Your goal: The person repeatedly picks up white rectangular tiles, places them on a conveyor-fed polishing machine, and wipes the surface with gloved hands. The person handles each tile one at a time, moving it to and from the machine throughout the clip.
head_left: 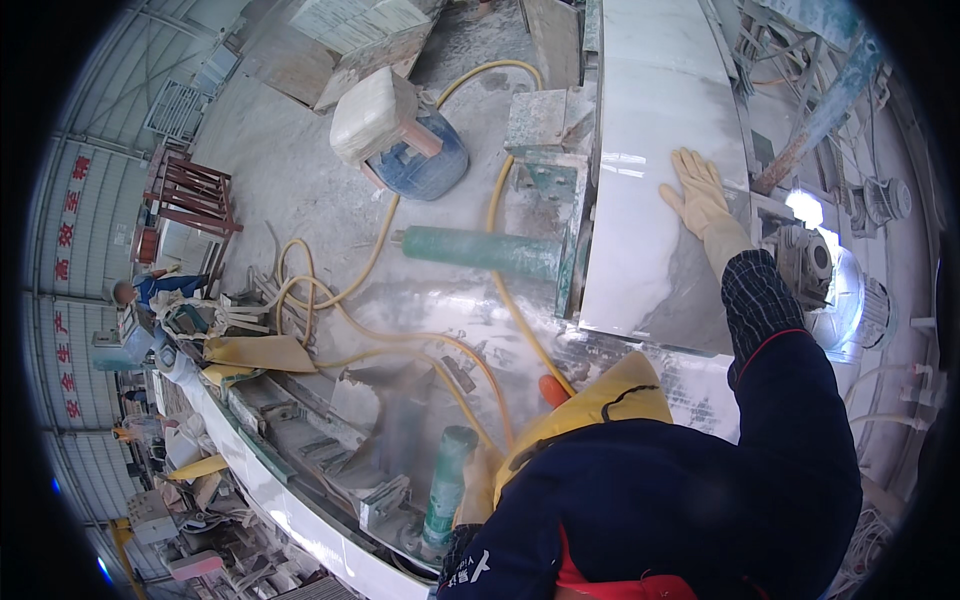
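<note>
My right hand (697, 197), in a cream rubber glove, lies flat with its fingers stretched out on a glossy white slab (640, 225) with grey patches. A dark patterned sleeve cuff covers that wrist. My left hand (476, 488), in a similar glove, is low beside a green roller (447, 490) and partly covered by my yellow apron (600, 400). Its fingers are hidden, so whether it holds anything does not show. A second green roller (485, 250) sticks out from the frame at the slab's left side.
A yellow hose (508, 300) winds over the wet, dusty floor. Beyond it stands a blue barrel (425, 160) with a whitish container (375, 115) against it. Motors (800, 255) and pipes line the slab's right side. Another person (160, 285) in blue is at the far left.
</note>
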The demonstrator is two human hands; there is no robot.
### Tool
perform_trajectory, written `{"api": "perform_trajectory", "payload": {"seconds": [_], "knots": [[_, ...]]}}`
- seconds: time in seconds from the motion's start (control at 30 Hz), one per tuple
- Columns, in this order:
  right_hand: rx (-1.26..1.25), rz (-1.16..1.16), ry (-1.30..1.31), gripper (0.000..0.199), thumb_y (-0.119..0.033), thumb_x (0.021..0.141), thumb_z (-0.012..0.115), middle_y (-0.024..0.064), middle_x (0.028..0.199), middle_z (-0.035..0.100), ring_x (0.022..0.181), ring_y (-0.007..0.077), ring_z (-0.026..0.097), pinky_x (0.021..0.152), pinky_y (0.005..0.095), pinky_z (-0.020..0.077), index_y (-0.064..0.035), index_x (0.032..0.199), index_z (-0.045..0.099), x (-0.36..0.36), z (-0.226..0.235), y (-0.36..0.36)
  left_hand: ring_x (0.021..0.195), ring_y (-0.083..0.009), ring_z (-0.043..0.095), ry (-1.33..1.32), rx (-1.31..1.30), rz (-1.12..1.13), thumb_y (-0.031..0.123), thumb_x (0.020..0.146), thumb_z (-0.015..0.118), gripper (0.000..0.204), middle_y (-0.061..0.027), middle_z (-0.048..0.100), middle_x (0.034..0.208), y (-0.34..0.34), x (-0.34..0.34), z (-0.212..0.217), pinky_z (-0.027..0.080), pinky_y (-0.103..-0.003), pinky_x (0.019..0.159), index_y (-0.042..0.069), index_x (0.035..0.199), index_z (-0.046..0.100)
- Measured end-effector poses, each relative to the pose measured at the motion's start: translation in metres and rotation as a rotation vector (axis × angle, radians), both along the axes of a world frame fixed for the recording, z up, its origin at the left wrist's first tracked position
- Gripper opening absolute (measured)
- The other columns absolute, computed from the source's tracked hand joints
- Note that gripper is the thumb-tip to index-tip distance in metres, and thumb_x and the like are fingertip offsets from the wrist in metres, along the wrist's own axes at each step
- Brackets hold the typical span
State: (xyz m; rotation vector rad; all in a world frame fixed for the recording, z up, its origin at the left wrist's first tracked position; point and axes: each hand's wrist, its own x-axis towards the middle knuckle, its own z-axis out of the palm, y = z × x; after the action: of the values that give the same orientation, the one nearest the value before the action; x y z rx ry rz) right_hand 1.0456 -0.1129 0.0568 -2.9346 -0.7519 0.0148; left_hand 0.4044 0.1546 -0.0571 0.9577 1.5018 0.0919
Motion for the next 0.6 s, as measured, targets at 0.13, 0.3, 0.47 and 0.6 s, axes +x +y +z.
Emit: {"api": "perform_trajectory", "payload": {"seconds": [0.13, 0.3, 0.47, 0.6], "knots": [[0.005, -0.001, -0.001, 0.078, -0.052, 0.102, 0.049, 0.0158, 0.168, 0.030, 0.157, 0.0281, 0.021, 0.129, 0.0442, 0.0122, -0.0052, 0.161, 0.031, 0.003, 0.000, 0.000, 0.091, -0.0243, 0.066, -0.001, 0.036, -0.015, 0.034, 0.100, 0.058, 0.040, -0.0112, 0.069, 0.102, 0.001, -0.001, -0.008, 0.052, -0.040, 0.078, -0.002, 0.117, 0.067], [0.027, 0.003, -0.002, 0.077, -0.051, 0.102, 0.049, 0.0156, 0.168, 0.030, 0.157, 0.0283, 0.021, 0.129, 0.0443, 0.0120, -0.0049, 0.161, 0.032, 0.008, -0.001, 0.000, 0.086, -0.0243, 0.066, 0.003, 0.200, -0.222, 0.035, 0.102, 0.054, 0.040, -0.0103, 0.069, 0.095, 0.010, -0.003, -0.031, 0.052, -0.039, 0.076, -0.001, 0.108, 0.069], [0.043, 0.007, -0.003, 0.077, -0.050, 0.102, 0.049, 0.0156, 0.168, 0.031, 0.157, 0.0287, 0.021, 0.129, 0.0445, 0.0121, -0.0046, 0.161, 0.033, 0.011, -0.001, -0.001, 0.083, -0.0261, 0.066, 0.057, 0.069, -0.156, 0.032, 0.102, 0.049, 0.040, -0.0119, 0.069, 0.091, 0.007, 0.008, -0.021, 0.052, -0.040, 0.075, -0.001, 0.103, 0.070], [0.041, 0.009, -0.002, 0.076, -0.050, 0.102, 0.050, 0.0156, 0.167, 0.031, 0.157, 0.0288, 0.022, 0.129, 0.0448, 0.0125, -0.0045, 0.160, 0.033, 0.015, -0.001, -0.001, 0.084, -0.0251, 0.067, 0.102, 0.059, -0.192, 0.032, 0.101, 0.049, 0.040, -0.0122, 0.070, 0.094, 0.003, 0.030, -0.003, 0.052, -0.040, 0.075, -0.003, 0.104, 0.069]]}}
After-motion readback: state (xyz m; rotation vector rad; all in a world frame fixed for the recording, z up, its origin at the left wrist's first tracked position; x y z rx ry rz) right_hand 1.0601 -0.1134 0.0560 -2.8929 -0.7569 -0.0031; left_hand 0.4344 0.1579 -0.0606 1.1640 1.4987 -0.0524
